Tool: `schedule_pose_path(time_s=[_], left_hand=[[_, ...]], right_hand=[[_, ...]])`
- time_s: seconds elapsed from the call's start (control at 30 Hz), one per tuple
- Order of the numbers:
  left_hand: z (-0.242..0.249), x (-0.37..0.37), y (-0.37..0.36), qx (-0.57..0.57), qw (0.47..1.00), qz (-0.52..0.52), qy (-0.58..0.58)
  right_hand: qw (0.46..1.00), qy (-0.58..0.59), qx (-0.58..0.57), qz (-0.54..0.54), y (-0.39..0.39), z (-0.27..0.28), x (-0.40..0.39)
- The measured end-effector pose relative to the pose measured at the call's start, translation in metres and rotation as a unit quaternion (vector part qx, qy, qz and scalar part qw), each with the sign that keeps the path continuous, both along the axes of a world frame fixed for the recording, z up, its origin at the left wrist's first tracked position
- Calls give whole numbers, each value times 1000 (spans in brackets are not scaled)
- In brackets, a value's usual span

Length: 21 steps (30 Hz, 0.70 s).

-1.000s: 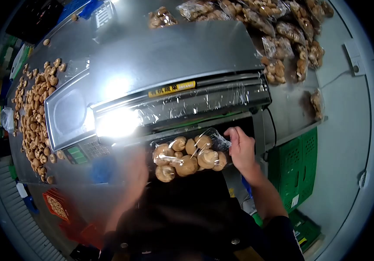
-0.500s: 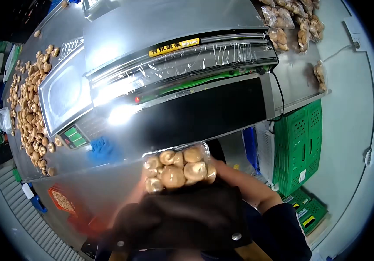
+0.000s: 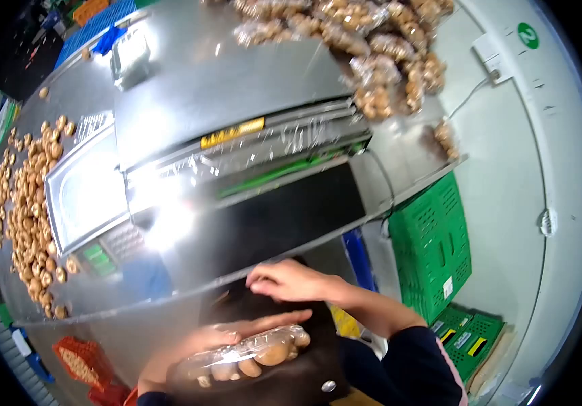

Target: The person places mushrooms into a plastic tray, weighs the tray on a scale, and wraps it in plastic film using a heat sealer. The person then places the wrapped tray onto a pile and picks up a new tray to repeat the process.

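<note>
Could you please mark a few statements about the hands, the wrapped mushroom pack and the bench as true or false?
1. The left hand lies against the wrapped mushroom pack. True.
2. The right hand grips the pack from below. False: it hovers flat above it, apart.
3. Loose mushrooms lie on the left of the steel bench. True.
4. The crate under the bench's right end is red. False: it is green.
5. Bagged mushrooms are piled at the far end. True.

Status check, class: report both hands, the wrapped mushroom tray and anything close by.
Left hand grips wrapped mushroom tray, tilted. Right hand flat above it, apart. Wrapping machine just ahead.
</note>
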State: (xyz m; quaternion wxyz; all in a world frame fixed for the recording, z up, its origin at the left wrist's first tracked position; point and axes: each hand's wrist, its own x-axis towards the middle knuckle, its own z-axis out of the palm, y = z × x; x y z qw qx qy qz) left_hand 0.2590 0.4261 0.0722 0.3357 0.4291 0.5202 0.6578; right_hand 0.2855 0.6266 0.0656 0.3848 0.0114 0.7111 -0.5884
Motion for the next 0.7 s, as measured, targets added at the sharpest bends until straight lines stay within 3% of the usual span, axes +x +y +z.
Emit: schedule_pose_path(time_s=[0.03, 0.07, 0.13, 0.17, 0.23, 0.27, 0.3, 0.33, 0.37, 0.4, 0.43, 0.47, 0.5, 0.6, 0.7], left_hand=[[-4, 3, 3, -19, 999, -3, -39], [-9, 7, 7, -42, 996, -2, -84], [-21, 17, 18, -101, 970, 29, -221], [-28, 21, 23, -128, 944, 59, -298], [-39, 20, 31, -149, 883, 132, -424], [-43, 17, 33, -149, 855, 171, -466], [-47, 11, 32, -145, 830, 213, -495], [-46, 1, 29, -140, 815, 251, -504], [-45, -8, 27, -134, 807, 280, -502], [-40, -16, 21, -128, 803, 306, -496], [-30, -28, 12, -117, 830, 298, -456], [-26, -35, 6, -126, 828, 324, -440], [-25, -41, 1, -136, 823, 350, -425], [-32, -49, -13, -135, 808, 401, -409], [-40, -51, -25, -126, 801, 397, -430]], right_hand=[[999, 4, 30, -24, 21, 16, -9], [994, 64, -77, -43, 34, 31, -7], [988, 28, -141, 55, 39, 54, -1], [962, 257, -54, 78, 28, 33, 11], [994, 82, -65, 31, 30, 40, -2], [989, 117, -82, -45, 31, 25, 0], [987, 143, -49, -46, 40, 10, -2], [995, 54, 31, -79, 58, 24, -10], [975, 77, -19, -207, 78, 5, -4], [949, 135, 4, -286, 115, -14, -3], [875, 181, -78, -442, 149, -22, -8], [819, 127, -118, -548, 196, -25, -11], [728, 167, -138, -651, 195, 38, -32], [582, 310, -184, -729, 295, 33, -51], [672, 233, -193, -675, 299, 18, -75]])
